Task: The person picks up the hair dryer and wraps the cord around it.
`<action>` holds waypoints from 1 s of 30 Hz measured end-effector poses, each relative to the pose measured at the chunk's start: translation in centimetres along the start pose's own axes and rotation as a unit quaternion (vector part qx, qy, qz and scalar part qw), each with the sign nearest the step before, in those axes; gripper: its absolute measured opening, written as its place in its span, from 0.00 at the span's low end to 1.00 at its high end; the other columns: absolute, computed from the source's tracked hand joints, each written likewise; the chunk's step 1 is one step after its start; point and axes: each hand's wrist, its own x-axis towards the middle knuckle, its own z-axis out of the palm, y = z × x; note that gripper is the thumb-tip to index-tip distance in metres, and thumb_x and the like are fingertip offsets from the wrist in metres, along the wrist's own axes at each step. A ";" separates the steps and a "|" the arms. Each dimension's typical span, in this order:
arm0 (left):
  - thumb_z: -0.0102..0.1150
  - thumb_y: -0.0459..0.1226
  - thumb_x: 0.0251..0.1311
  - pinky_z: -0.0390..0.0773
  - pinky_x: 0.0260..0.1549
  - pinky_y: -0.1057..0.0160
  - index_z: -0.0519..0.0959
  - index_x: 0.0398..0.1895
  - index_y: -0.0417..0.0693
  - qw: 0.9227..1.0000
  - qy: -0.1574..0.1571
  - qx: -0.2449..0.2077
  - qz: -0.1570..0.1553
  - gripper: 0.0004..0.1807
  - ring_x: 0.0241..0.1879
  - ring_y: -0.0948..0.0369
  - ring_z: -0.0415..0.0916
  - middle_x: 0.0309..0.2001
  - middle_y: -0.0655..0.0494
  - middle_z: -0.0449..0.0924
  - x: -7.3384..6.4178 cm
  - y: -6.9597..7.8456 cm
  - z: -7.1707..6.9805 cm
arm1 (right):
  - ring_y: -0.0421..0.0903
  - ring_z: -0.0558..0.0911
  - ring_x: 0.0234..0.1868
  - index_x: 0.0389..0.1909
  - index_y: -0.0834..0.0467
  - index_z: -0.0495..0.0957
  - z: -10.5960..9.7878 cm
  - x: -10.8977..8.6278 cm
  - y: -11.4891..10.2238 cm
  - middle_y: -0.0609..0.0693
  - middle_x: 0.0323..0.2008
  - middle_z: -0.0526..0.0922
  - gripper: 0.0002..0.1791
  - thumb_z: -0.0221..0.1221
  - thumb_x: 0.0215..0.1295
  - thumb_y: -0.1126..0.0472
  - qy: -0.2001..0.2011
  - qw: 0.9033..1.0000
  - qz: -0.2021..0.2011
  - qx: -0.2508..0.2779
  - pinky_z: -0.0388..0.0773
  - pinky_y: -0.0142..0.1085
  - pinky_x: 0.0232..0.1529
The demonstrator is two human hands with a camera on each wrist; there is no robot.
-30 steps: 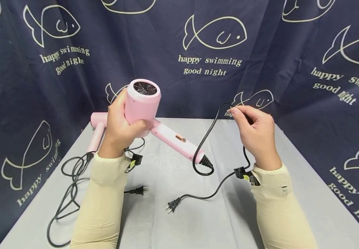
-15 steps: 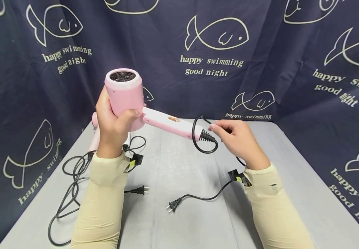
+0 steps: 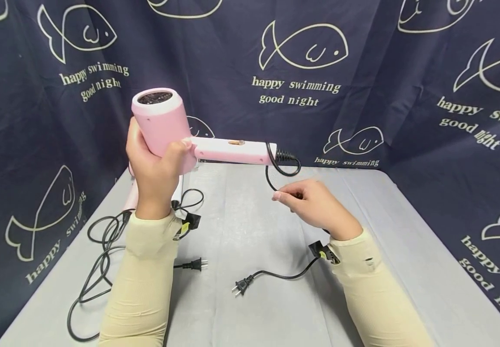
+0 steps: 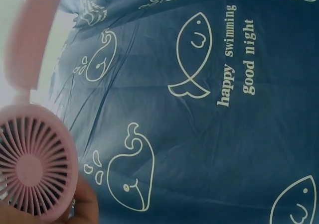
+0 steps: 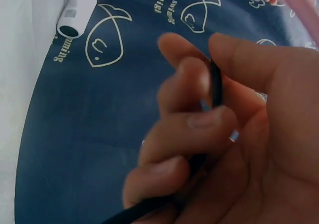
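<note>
My left hand (image 3: 152, 176) grips a pink hair dryer (image 3: 161, 127) by its barrel, holding it above the table. The dryer's handle points right, nearly level, with a gold switch (image 3: 236, 142) on top. In the left wrist view its slotted round grille (image 4: 30, 169) faces the camera. One turn of the black cord (image 3: 269, 177) passes around the handle's end. Below that end, my right hand (image 3: 317, 207) holds the cord between thumb and curled fingers; the right wrist view shows it running through the palm. Its two-pin plug (image 3: 242, 285) lies on the table.
Another pink hair dryer (image 3: 132, 196) lies at the left, mostly hidden behind my left hand. A white hair dryer (image 5: 77, 15) shows in the right wrist view. Tangled black cords (image 3: 102, 262) and a second plug (image 3: 196, 264) lie on the grey table (image 3: 258, 231). Dark blue fish-print cloth (image 3: 302, 125) hangs behind.
The dryer has risen and moved left, its handle swinging up to nearly level. My right hand has come down and left with the cord, which now wraps around the handle's end.
</note>
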 end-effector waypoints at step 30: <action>0.69 0.30 0.38 0.73 0.40 0.63 0.76 0.48 0.45 0.994 0.048 0.088 -0.038 0.27 0.39 0.57 0.75 0.37 0.60 0.77 0.3 -0.7 -0.2 | 0.30 0.54 0.20 0.16 0.44 0.62 -1.9 -5.3 -6.9 0.33 0.17 0.51 0.26 0.59 0.76 0.51 0.033 0.984 -0.158 -0.077 0.54 0.26 0.22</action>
